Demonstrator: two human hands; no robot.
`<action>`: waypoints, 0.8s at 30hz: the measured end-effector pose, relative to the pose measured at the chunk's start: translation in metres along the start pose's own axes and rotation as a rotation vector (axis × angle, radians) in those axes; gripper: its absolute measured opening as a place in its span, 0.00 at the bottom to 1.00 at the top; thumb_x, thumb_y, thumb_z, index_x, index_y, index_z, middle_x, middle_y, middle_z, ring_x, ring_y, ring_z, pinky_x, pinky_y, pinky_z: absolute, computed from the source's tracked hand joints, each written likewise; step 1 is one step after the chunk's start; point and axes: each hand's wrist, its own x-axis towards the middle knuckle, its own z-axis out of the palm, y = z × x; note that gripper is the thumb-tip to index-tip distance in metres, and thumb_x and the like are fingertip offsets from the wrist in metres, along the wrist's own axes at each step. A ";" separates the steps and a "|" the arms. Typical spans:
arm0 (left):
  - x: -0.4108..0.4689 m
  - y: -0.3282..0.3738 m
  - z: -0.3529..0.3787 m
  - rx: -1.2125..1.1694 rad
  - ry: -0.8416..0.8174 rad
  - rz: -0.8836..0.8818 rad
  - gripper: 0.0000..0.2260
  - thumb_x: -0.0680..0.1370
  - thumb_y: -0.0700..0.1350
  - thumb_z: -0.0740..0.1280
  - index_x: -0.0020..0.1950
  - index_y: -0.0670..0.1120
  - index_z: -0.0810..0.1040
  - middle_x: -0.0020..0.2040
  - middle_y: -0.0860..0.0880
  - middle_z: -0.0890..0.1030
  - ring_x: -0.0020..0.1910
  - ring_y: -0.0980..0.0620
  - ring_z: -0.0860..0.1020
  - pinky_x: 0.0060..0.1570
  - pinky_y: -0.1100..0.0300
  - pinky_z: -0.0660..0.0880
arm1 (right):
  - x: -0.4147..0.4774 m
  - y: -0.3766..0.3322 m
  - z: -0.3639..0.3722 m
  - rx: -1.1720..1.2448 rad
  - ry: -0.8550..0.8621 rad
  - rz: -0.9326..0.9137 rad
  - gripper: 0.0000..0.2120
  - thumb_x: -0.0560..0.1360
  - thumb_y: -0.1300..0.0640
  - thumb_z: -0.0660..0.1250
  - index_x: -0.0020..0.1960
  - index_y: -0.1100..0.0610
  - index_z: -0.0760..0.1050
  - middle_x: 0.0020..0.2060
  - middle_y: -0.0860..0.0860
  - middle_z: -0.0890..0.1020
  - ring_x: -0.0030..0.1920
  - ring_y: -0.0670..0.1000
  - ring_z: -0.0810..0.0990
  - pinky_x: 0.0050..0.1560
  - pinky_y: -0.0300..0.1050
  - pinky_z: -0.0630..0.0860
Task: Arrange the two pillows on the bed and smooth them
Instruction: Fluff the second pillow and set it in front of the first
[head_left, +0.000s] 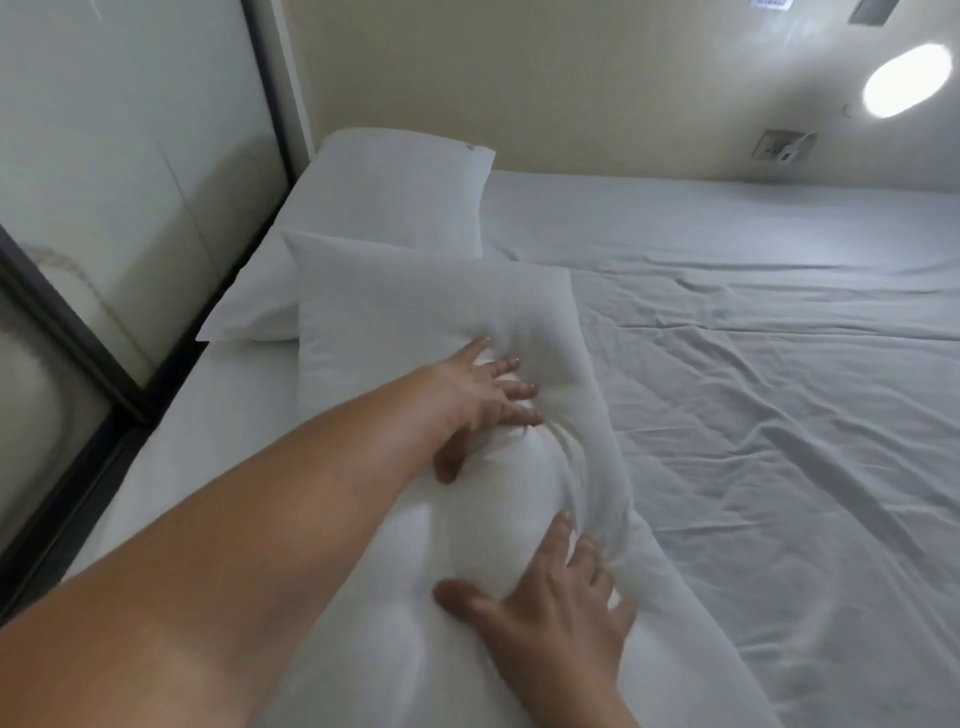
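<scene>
Two white pillows lie along the bed's left side. The far pillow (384, 208) rests flat in the corner against the wall. The near pillow (415, 322) overlaps its lower edge and runs toward me, bulging and creased. My left hand (478, 400) presses on the middle of the near pillow with fingers spread, the fingertips sunk into the fabric. My right hand (550, 608) lies flat on the same pillow's nearer end, fingers apart, thumb pointing left. Neither hand grips anything.
The white bed sheet (769, 395) spreads wrinkled to the right of the pillows. A glass panel with a dark frame (104, 343) borders the bed on the left. A cream wall with a socket plate (782, 145) and a lit lamp (906, 80) stands behind.
</scene>
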 end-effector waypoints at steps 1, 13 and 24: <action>0.004 -0.001 0.009 -0.029 0.018 0.010 0.54 0.58 0.63 0.77 0.77 0.61 0.52 0.80 0.54 0.52 0.79 0.47 0.47 0.72 0.37 0.40 | 0.005 0.000 0.007 -0.036 0.085 0.007 0.63 0.52 0.19 0.58 0.77 0.51 0.47 0.73 0.56 0.62 0.73 0.57 0.60 0.68 0.58 0.58; -0.026 0.006 0.044 -0.144 0.338 -0.080 0.12 0.79 0.51 0.57 0.60 0.50 0.73 0.59 0.48 0.79 0.59 0.45 0.76 0.52 0.54 0.68 | 0.041 0.018 -0.015 0.088 0.223 -0.266 0.18 0.74 0.33 0.56 0.46 0.48 0.66 0.45 0.52 0.84 0.48 0.60 0.81 0.38 0.49 0.66; -0.156 -0.015 -0.025 -0.609 0.191 -0.312 0.14 0.72 0.65 0.65 0.45 0.56 0.69 0.42 0.56 0.77 0.47 0.49 0.76 0.40 0.57 0.66 | 0.048 -0.030 -0.151 -0.291 0.583 -0.672 0.12 0.77 0.44 0.62 0.55 0.47 0.80 0.53 0.50 0.79 0.59 0.55 0.74 0.55 0.50 0.68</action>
